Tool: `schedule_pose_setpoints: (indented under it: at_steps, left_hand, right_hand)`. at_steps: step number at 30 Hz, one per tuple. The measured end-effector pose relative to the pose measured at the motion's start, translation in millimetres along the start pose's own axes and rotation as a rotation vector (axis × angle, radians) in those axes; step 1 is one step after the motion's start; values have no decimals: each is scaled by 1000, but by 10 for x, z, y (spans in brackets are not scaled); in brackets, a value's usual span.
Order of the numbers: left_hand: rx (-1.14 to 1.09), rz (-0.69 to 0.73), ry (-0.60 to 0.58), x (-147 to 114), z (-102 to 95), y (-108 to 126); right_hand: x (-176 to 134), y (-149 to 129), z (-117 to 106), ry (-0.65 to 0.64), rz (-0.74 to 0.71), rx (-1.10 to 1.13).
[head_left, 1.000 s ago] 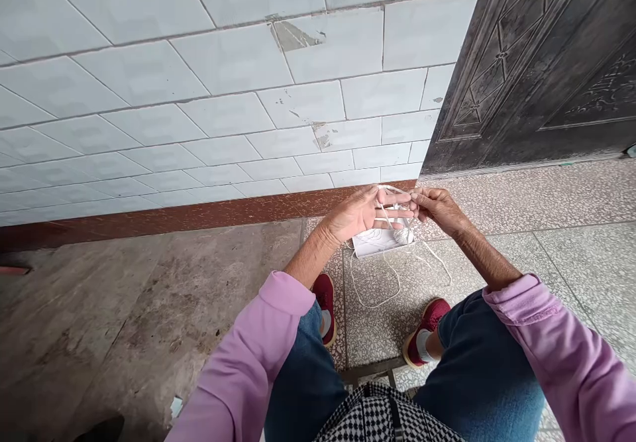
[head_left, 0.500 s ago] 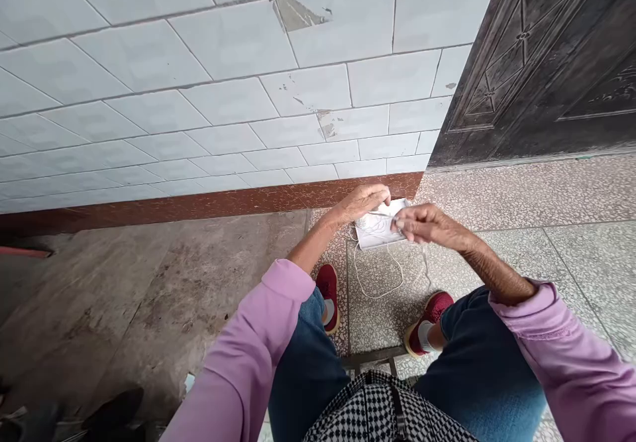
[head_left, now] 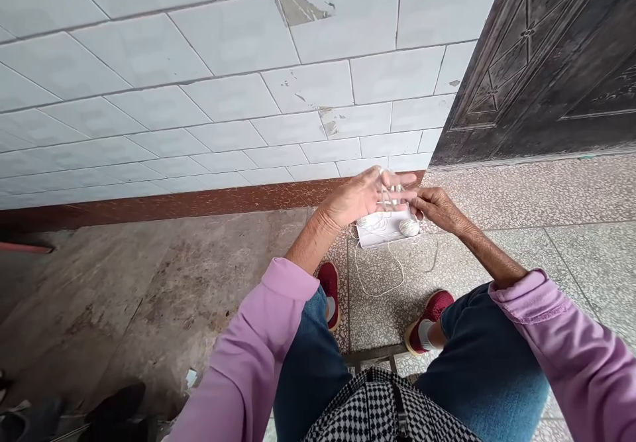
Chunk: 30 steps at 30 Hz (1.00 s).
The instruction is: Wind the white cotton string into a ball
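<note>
My left hand is held over a shallow white box, its fingers stretched out and spread, slightly blurred. White string runs in loops around those fingers. Close to the left fingertips, my right hand is closed in a pinch on the string. Inside the box sits a round white ball of string on the right, with loose loops and another white bundle on the left, partly covered by my hand. A slack length of string curves out onto the floor.
A white tiled wall with a brown base strip rises just beyond the box. A dark carved door stands at the right. My red shoes rest on the speckled floor. Dark shoes lie at lower left.
My left hand has turned and spread its fingers, with string now looped around them. My right hand has moved up and slightly right, uncovering the ball in the box.
</note>
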<state>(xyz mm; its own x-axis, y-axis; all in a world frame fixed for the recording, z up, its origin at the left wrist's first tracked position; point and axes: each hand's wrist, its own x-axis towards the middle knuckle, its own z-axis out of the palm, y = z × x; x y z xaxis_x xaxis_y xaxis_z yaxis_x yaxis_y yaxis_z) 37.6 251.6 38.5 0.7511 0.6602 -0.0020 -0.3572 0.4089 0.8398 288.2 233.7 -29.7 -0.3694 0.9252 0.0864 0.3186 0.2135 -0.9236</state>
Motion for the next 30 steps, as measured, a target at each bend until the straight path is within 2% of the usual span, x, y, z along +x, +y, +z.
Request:
schedule_pose_setpoints:
  at_steps: [3,6,8,10,12,14,16,18,20,23,27,30]
  left_hand:
    - [39,90,48,28,-131,46]
    - [190,88,107,65,-305,-7]
    - [360,72,156,75,-399,-69]
    - [552,38,179,64,-446,-130]
    - [688,-34,140,37,-436,-181]
    - [696,-128,32,4,-375,-226]
    - [582,-195,-99,-23,-278,-267]
    - [426,-230,-202,-32,-171,-301]
    - [295,-243,-252,-24,-80,-311]
    - [166,-205,-253,0,-8,-236]
    - [157,-34,-136,6,-24,14]
    - [223,98,-12,11,-99,178]
  right_hand:
    - [-42,-52,210,-208,59,46]
    - [-163,-205,421,-436,109,131]
    - [-246,-346,461,-569,134,226]
    - [-289,-478,375,-613,133,324]
    - [-279,-553,183,-503,110,372]
    - [-228,-540,-48,-244,81,355]
    - [-158,-442,-244,19,59,287]
    - [-92,-293,-355,157,52,208]
    - [-42,-138,-377,161,74,146]
    - [6,44,-308,79,110,90]
    - [55,154,-165,-25,103,24]
    - [68,113,-20,-133,86,-12]
